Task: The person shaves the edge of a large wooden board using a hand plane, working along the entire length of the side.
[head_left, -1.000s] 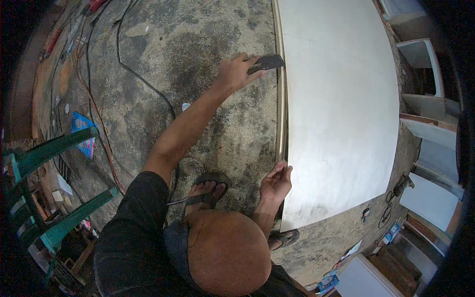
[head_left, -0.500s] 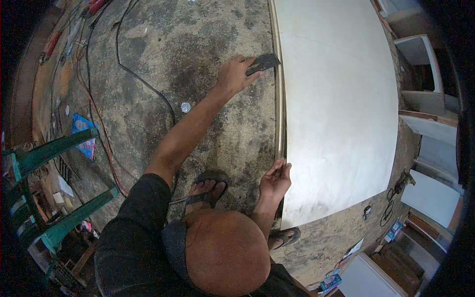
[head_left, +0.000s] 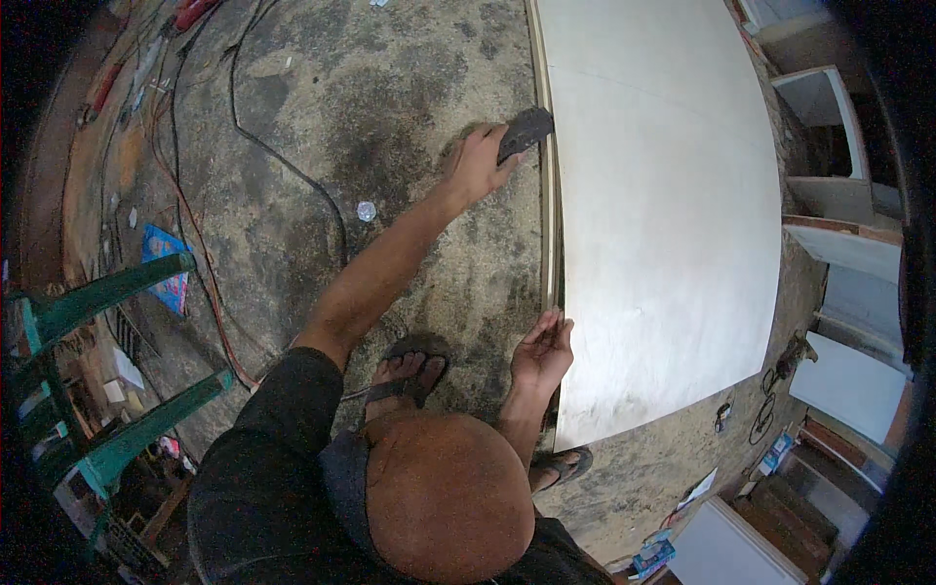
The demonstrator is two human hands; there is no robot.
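My left hand [head_left: 477,168] is closed around a dark, flat block [head_left: 525,135], whose far end touches or nearly touches a thin, pale wooden strip [head_left: 547,214]. That strip runs along the left edge of a large white panel [head_left: 673,224], with a narrow dark gap between them at the near part. Palm up, my right hand [head_left: 542,359] pinches at the strip's near end, beside the panel's edge. Its fingertips cover the end of the strip.
Stained concrete floor [head_left: 419,253] lies left of the panel, crossed by a black cable [head_left: 292,171]. A green chair-like frame [head_left: 117,283] stands at the left. White boards [head_left: 848,390] and box-like cabinet parts [head_left: 829,117] line the right side. My sandaled foot [head_left: 405,375] is between my arms.
My left hand has shifted slightly to the right and turned the block, so more of its broad face shows, closer against the strip. My right hand has hardly moved.
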